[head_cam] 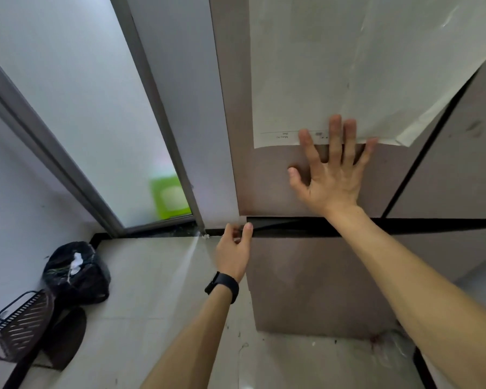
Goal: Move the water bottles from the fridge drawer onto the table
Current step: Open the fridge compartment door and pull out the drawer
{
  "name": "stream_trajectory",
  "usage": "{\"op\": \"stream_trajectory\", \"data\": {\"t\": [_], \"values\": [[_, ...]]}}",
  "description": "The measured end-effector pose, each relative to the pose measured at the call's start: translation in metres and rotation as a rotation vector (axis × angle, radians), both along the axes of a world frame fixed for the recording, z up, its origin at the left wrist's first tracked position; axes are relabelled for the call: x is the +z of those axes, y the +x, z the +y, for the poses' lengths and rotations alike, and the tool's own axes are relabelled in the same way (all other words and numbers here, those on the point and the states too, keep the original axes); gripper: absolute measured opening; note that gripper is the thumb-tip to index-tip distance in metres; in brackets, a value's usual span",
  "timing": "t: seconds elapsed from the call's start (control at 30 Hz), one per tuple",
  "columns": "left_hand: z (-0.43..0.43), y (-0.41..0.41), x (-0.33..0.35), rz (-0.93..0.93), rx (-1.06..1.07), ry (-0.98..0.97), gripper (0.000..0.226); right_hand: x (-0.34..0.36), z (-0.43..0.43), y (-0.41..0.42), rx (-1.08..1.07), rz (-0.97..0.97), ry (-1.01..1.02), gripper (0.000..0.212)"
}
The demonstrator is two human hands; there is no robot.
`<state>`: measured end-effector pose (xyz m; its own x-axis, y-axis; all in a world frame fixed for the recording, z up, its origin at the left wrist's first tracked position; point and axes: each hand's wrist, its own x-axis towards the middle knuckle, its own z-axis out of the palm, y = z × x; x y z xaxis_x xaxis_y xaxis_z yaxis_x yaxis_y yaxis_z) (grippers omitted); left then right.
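A brown-grey fridge fills the right half of the view. My right hand [330,175] lies flat with spread fingers on the upper fridge door [270,181], touching the lower edge of a white paper sheet [348,66] stuck there. My left hand [236,245], with a black wristband, curls its fingers into the dark gap at the top left corner of the lower fridge drawer [314,282]. The drawer front looks shut. No water bottles and no table are in view.
A black rubbish bag [76,270] and a dark slatted basket [20,327] lie on the tiled floor at the left. A frosted glass door [96,108] with a grey frame stands left of the fridge. A second fridge door [460,164] is at the right.
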<state>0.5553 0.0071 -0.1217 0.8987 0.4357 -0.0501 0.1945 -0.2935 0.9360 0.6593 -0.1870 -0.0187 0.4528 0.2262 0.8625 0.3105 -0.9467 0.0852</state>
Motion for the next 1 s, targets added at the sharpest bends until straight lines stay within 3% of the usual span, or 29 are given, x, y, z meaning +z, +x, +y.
{"op": "stream_trajectory", "data": {"t": [0.07, 0.2, 0.27, 0.33, 0.43, 0.5, 0.57, 0.7, 0.8, 0.9, 1.0], "values": [[0.007, -0.004, 0.014, 0.061, -0.072, 0.136, 0.034, 0.007, 0.000, -0.009, 0.024, 0.055, 0.004, 0.080], [0.018, -0.024, 0.033, 0.190, -0.240, 0.689, 0.048, -0.008, -0.016, -0.050, 0.109, 0.041, 0.208, 0.068], [0.016, -0.032, 0.039, 0.052, -0.236, 0.912, 0.043, -0.033, -0.033, -0.082, 0.150, 0.138, 0.308, 0.046], [0.004, -0.029, 0.049, -0.189, -0.247, 1.050, 0.036, -0.055, -0.051, -0.107, 0.106, 0.363, 0.320, 0.033], [-0.025, -0.006, 0.071, -0.490, -0.393, 1.201, 0.054, -0.074, -0.076, -0.119, -0.157, 0.806, 0.227, 0.045], [-0.051, 0.010, 0.084, -0.568, -0.506, 1.270, 0.061, -0.076, -0.092, -0.125, -0.213, 0.986, 0.214, 0.053], [-0.075, 0.019, 0.085, -0.545, -0.622, 1.320, 0.064, -0.074, -0.101, -0.135, -0.183, 1.023, 0.203, 0.059], [-0.103, 0.030, 0.064, -0.386, -0.651, 1.397, 0.071, -0.062, -0.110, -0.157, -0.147, 1.025, 0.233, 0.050], [-0.123, 0.025, 0.052, -0.347, -0.598, 1.346, 0.080, -0.061, -0.129, -0.182, -0.156, 0.992, 0.309, 0.037], [-0.147, 0.019, 0.049, -0.369, -0.622, 1.275, 0.084, -0.066, -0.149, -0.213, -0.159, 0.955, 0.369, 0.030], [-0.175, 0.014, 0.051, -0.485, -0.779, 1.352, 0.084, -0.070, -0.175, -0.239, -0.229, 0.907, 0.412, 0.027]]}}
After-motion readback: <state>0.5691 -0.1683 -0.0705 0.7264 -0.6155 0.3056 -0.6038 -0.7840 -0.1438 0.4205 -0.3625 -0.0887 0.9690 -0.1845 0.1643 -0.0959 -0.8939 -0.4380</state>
